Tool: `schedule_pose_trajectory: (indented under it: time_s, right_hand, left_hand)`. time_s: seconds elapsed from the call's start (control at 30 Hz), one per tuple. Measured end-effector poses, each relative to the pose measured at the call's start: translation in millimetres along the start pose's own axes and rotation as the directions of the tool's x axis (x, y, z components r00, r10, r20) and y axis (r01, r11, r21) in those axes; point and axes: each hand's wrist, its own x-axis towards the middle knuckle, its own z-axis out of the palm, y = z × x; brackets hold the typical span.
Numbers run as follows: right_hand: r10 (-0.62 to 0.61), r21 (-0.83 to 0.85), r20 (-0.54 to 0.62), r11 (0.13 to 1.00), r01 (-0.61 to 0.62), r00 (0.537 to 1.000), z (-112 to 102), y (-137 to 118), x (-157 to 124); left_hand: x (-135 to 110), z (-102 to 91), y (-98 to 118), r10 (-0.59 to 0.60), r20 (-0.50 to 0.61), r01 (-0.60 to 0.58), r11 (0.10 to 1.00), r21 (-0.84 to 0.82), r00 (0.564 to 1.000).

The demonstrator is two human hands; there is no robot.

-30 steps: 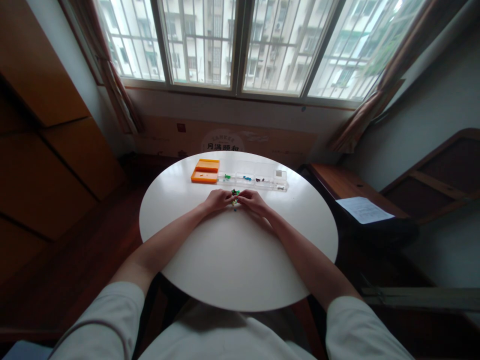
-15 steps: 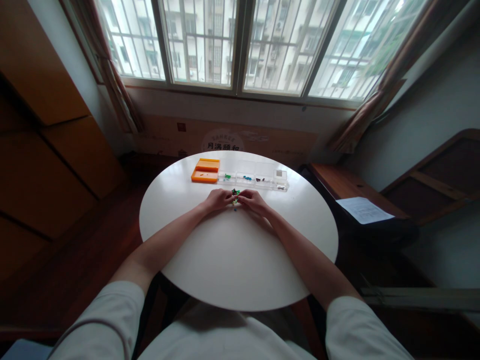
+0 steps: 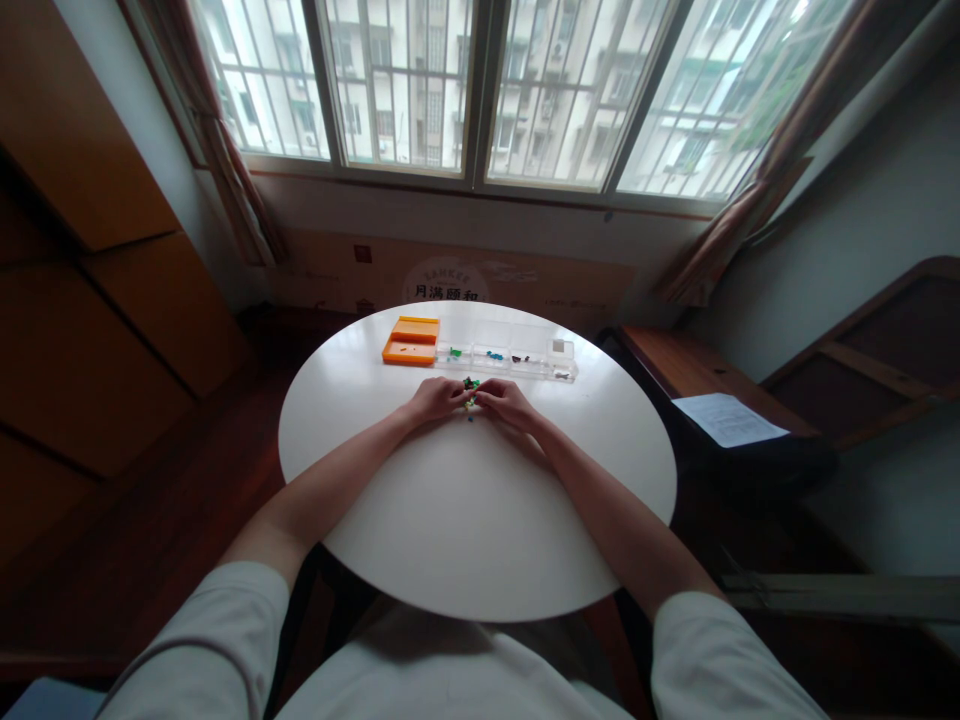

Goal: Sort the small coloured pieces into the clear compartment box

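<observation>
Over the round white table [image 3: 480, 540], my left hand [image 3: 439, 398] and my right hand [image 3: 508, 402] meet with fingertips nearly touching. Both are closed around a small cluster of green, dark and yellow pieces [image 3: 471, 384], too small to name for certain. Fingers partly cover the cluster. A tiny blue piece [image 3: 470, 418] lies on the table just below my fingertips. Beyond my hands stands a row of clear compartments [image 3: 504, 372] with small green, blue, dark and pale pieces inside. At its left end sits an open orange box [image 3: 411, 328] with a few tiny orange bits.
A wooden bench [image 3: 660, 365] stands to the right, with a white sheet of paper [image 3: 727, 420] lying on it. Orange-brown cabinets [image 3: 142, 310] line the left side. A barred window [image 3: 480, 90] and a printed cardboard panel [image 3: 525, 270] are behind the table.
My fingers have shifted very slightly around the cluster. Otherwise, hands, boxes and loose blue piece keep their places.
</observation>
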Motion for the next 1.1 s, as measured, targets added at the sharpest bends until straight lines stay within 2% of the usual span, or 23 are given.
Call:
schedule_pose_trajectory:
  time_s: [0.3,0.9,1.1]
  right_hand:
    - [-0.024,-0.002,0.009,1.000,0.024,1.000,-0.5,5.6,2.6]
    - [-0.027,-0.045,0.029,0.999,0.028,0.999,1.3,1.1,0.2]
    - [-0.039,-0.051,0.029,0.998,0.041,0.999,1.4,1.9,0.9]
  left_hand:
    - [0.1,0.0,0.2,0.021,-0.010,-0.021,1.000,0.003,1.000]
    - [-0.4,-0.6,0.7,0.000,0.012,0.000,1.000,-0.021,1.000]
    - [-0.3,0.6,0.2,0.011,-0.012,-0.012,0.999,-0.037,1.000]
